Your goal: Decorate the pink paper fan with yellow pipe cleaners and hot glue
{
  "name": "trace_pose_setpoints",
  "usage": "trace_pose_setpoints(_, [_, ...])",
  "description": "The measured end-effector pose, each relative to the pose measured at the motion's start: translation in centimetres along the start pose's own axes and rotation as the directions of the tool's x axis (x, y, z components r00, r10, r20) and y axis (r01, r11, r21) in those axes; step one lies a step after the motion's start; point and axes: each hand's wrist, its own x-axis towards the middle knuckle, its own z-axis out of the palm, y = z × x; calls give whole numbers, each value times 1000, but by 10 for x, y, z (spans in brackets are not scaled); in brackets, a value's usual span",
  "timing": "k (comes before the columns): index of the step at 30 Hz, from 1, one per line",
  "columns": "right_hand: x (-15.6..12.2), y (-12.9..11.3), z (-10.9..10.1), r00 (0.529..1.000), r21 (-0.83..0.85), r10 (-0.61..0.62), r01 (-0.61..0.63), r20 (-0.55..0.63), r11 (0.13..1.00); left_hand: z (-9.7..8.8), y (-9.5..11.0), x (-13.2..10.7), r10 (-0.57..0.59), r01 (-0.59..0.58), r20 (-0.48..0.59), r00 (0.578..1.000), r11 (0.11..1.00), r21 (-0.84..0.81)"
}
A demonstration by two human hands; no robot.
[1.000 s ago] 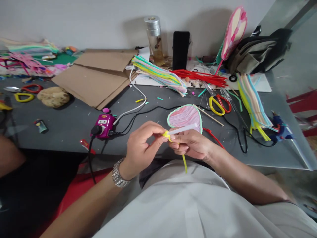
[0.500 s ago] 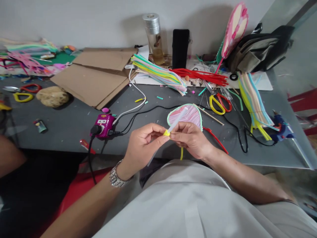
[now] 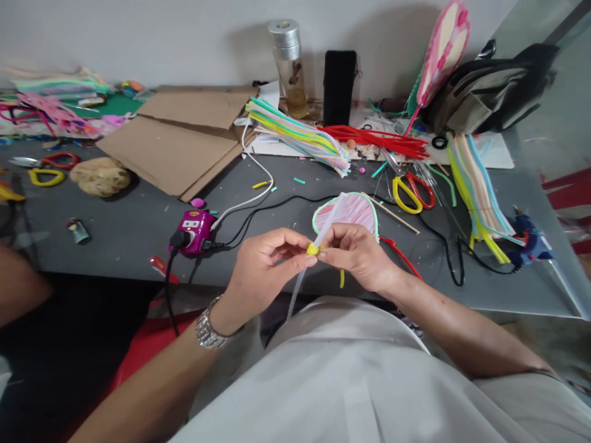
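Two hands meet above the near edge of the worktop (image 3: 138, 234). Our left hand (image 3: 265, 264) and our right hand (image 3: 360, 258) both have their fingers closed in a pinch on a yellow pipe cleaner (image 3: 313, 249). It is coiled round a white stick (image 3: 325, 227) that slants in front of the pink heart panel (image 3: 357, 212). We judge the wrap wants tight, touching turns, with the right thumb steadying the stick and the loose yellow tail under tension. No brand or writing is legible; the marking on the purple plug adapter (image 3: 194, 224) is too small to read.
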Motion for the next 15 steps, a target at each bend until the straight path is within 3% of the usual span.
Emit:
trace_pose_setpoints(9, [0,8,-3,982,-281,-188,180,-3,943,-1,2,3,-136,139,40,990,985,-101])
trace_pose_setpoints(12, [4,0,-5,994,-283,-105,108,26,953,-3,2,3,-95,96,25,995,993,-64])
trace_pose_setpoints(15, [9,-12,-9,995,-251,64,-44,70,967,-4,3,4,-3,3,15,1000,1000,30])
